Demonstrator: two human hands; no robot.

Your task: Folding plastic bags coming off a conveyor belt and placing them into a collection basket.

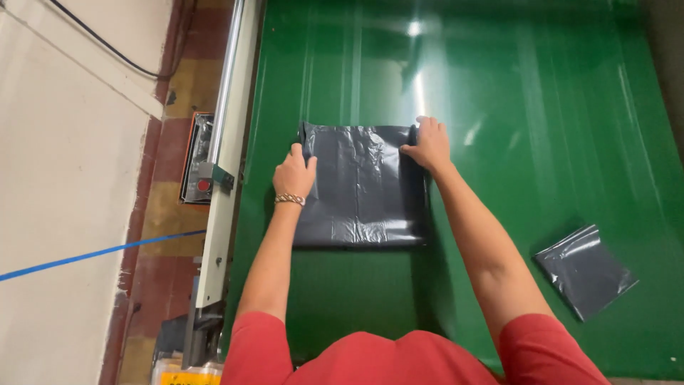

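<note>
From the head camera, a flat dark grey plastic bag (360, 187) lies on the glossy green table surface (541, 142), directly ahead of the person, its slightly longer side running away from the body. The left hand (294, 173) grips the bag's left edge near the far corner — fingers curled on the film. The right hand (427, 144) pinches the far right corner, so both hands sit equally close. A smaller folded grey plastic bag (584, 271) lies well apart, right. No container is visible.

The shiny green tabletop (499, 107) had a big grey bag (360, 189) and a small grey bag (584, 271) lying flat on it.
</note>
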